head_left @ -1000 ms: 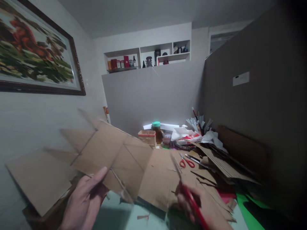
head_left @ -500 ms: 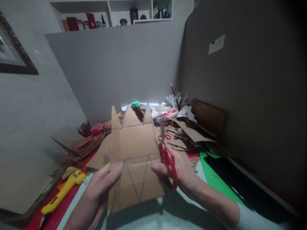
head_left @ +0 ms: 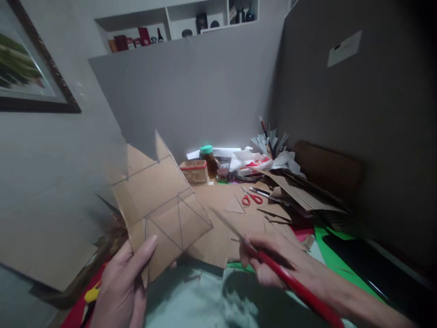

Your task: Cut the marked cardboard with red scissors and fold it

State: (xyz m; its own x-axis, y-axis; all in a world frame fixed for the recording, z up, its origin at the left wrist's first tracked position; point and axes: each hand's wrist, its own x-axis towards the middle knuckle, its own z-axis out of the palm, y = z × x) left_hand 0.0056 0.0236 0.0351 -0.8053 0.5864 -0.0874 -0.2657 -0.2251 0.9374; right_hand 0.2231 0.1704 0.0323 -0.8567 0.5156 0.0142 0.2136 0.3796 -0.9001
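Note:
My left hand [head_left: 124, 278] grips a folded cardboard piece [head_left: 153, 196] by its lower left corner, thumb on the front face. Pencil lines cross the card, with triangles drawn on the lower panel and pointed teeth cut along the top edge. The piece tilts to the left. In my right hand [head_left: 269, 257] is a pair of red-handled scissors [head_left: 300, 289], its blades pointing up and left toward the card but apart from it. The scissors are partly blurred. Beneath lies a large flat cardboard sheet [head_left: 213, 243] on the table.
A second pair of red scissors [head_left: 251, 199] lies on the cardboard sheet. Stacked corrugated cardboard [head_left: 297, 191] and a black object [head_left: 368, 269] are to the right. Behind stand a small cardboard box [head_left: 194, 173] and a green-lidded jar [head_left: 209, 161]. A grey partition [head_left: 191, 95] closes the back.
My right hand has let go of the cardboard and moved right and down, with the scissors swung toward the left. My left hand has tilted the card and shifted it left. The view has turned.

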